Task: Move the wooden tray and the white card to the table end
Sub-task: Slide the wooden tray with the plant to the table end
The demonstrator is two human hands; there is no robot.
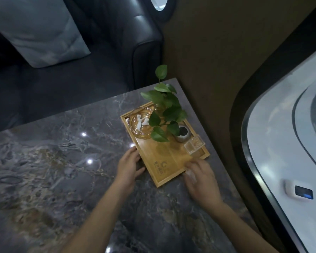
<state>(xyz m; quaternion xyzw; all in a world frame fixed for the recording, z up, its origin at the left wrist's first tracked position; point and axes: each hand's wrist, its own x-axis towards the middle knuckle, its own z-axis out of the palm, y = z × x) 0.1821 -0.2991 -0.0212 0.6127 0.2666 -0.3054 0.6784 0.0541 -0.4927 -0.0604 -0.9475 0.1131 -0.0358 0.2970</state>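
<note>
In the head view, the step in hand looked to be the moving of the rectangular light-wood tray (169,156) — it lay skewed on the grey veined marble table (62,170), already near the far right corner beside the brown wall; the white card could not be made out for certain, though something pale showed blurred under the right hand's fingers.

The left hand (130,166) lay against the tray's left long rim, fingers loosely spread and thumb along the near edge, pressing at the wood rather than closed round it; the right hand (199,178) rested on the near right corner, fingers extended flat over the rim, blurred, so whether it pinched the rim or the pale thing I could not tell.

The tray carried a clear glass ashtray with white scraps (140,123), a leafy green plant in a glass vessel (164,110), a small round grey pot (183,134) and a clear square plastic box (194,146); the next move, as I judged it, called for a level, slow push — the plant stood tall and might tip.
</note>
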